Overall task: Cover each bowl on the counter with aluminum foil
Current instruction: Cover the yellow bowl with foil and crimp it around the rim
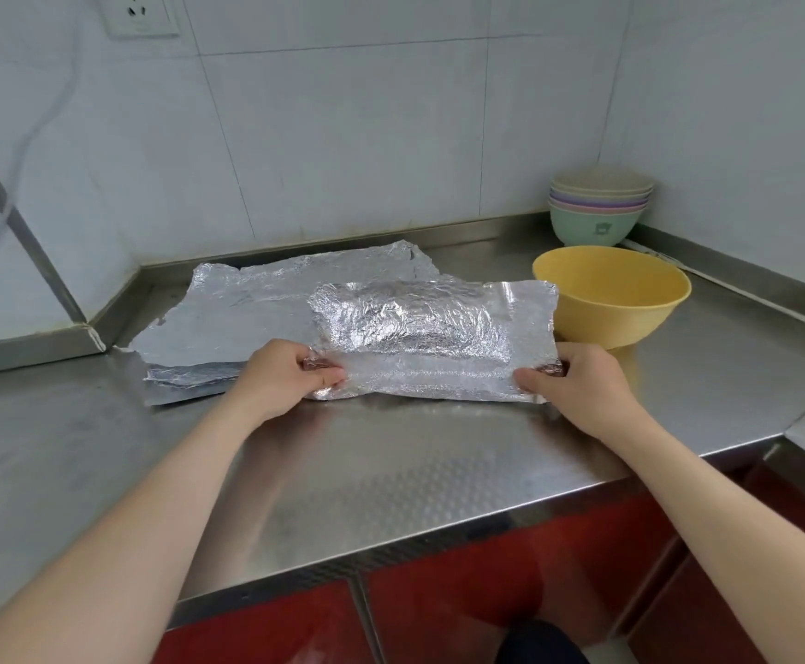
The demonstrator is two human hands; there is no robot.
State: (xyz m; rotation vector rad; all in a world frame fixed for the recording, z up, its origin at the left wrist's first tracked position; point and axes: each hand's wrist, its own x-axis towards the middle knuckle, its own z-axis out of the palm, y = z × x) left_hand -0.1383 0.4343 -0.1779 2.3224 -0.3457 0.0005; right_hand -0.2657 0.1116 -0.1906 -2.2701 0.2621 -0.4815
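Our left hand (pixel 280 378) and right hand (pixel 575 381) each pinch a near corner of the crinkled foil sheet (pixel 431 340), held over the steel counter (pixel 343 472) just left of the uncovered yellow bowl (pixel 612 299).

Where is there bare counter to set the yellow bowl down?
Bare counter runs along the front edge, nearer than the held foil sheet. A smaller patch lies right of the yellow bowl. Crowded: spare foil sheets at back left, stacked bowls in the back right corner.
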